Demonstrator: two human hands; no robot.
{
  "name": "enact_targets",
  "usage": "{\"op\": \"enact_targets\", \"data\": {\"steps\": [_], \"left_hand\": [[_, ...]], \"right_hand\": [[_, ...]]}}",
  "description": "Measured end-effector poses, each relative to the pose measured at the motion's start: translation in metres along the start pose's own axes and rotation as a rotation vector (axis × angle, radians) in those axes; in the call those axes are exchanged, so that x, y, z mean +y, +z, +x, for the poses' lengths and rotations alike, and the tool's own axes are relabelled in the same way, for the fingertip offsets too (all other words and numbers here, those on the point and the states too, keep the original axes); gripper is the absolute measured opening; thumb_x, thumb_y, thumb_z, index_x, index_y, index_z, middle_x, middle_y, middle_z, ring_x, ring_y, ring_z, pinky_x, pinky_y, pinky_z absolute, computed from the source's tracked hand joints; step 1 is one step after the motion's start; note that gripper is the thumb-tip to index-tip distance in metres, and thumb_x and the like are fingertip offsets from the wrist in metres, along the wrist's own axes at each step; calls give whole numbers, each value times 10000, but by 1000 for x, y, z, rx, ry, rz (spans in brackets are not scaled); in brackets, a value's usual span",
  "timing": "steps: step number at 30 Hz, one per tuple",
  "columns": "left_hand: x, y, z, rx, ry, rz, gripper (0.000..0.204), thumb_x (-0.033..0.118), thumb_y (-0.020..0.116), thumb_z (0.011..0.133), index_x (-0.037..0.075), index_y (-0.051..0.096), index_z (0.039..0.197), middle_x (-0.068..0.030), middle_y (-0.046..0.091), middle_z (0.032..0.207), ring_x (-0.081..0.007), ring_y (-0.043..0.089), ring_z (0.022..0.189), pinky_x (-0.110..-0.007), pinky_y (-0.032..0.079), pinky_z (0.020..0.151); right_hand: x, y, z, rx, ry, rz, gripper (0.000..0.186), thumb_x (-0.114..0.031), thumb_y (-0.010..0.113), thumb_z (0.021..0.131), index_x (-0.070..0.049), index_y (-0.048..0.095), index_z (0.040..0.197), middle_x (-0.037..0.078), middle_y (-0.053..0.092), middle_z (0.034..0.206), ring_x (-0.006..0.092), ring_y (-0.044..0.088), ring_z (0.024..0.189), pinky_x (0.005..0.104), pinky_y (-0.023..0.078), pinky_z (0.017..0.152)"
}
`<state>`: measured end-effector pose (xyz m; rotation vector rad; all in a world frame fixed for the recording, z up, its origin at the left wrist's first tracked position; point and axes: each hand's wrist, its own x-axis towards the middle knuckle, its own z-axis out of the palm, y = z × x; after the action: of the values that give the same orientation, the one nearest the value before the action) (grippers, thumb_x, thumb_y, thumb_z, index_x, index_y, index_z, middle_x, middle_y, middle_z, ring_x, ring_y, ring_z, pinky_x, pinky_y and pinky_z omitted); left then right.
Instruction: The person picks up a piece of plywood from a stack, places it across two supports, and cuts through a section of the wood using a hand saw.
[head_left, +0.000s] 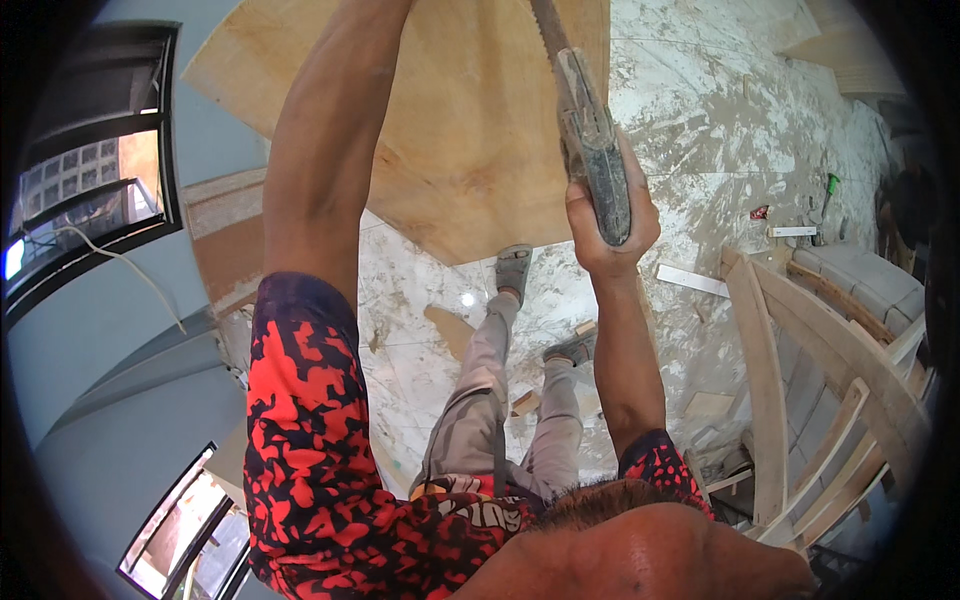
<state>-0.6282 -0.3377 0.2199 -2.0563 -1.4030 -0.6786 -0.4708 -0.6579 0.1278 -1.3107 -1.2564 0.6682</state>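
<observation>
- Saw (588, 125): near top centre, over the board's right edge; toothed blade points away and runs out of view at the top (whether teeth meet wood, cannot tell).
- Right hand (640, 215): fingers wrapped round the saw's dark, worn handle, thumb on its left side.
- Board (470, 150): broad, tan, beneath saw and left arm (325, 150); near end narrows to a blunt point by one shoe (513, 268).
- Left hand: beyond the top edge, finger state cannot be told (arm stretched forward over the board).
- Floor (690, 120): pale, smeared; offcut (450, 332) left of the legs.
- Right side: white strip (692, 280) near curved timbers (835, 345); green-handled tool (831, 186) farther out.
- Left side: dark-framed window (170, 130) in a blue-grey wall (215, 110).
</observation>
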Motion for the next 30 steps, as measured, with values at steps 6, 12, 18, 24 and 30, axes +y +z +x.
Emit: {"op": "enact_targets", "data": {"steps": [6, 12, 18, 24, 30], "left_hand": [[-3, 1, -2, 47, 35, -16, 375, 293, 359, 905, 59, 606, 745, -186, 613, 670, -352, 610, 648, -487, 461, 574], [-2, 3, 5, -48, -48, -21, 394, 294, 356, 898, 46, 620, 742, -202, 625, 718, -365, 616, 684, -491, 467, 606], [-12, 16, 6, -79, -84, -29, 429, 314, 337, 913, 49, 632, 750, -208, 630, 735, -367, 622, 687, -496, 472, 620], [-22, 15, 9, -27, 8, 97, 391, 299, 339, 926, 52, 584, 749, -202, 612, 680, -377, 616, 644, -493, 466, 519], [-13, 9, 12, -59, -71, 56, 354, 276, 340, 919, 45, 575, 792, -227, 602, 680, -396, 604, 637, -510, 462, 564]], "right_hand": [[-4, 2, 0, 67, -193, -11, 595, 19, 622, 644, 110, 454, 1208, 184, 654, 922, 154, 632, 634, 245, 491, 577], [-8, 7, 15, -42, 118, 90, 501, -2, 600, 741, 109, 461, 1210, 172, 623, 1036, 181, 605, 915, 290, 464, 814], [13, -4, -22, 104, -174, -76, 587, 35, 596, 650, 95, 459, 1218, 157, 650, 860, 131, 616, 619, 243, 491, 588], [30, -15, -23, -2, -134, -46, 623, 4, 619, 608, 97, 471, 1206, 163, 650, 813, 191, 637, 597, 269, 503, 586], [66, 9, -21, -3, -159, -128, 611, 3, 643, 640, 77, 463, 1219, 157, 641, 815, 202, 628, 641, 279, 497, 604]]}}
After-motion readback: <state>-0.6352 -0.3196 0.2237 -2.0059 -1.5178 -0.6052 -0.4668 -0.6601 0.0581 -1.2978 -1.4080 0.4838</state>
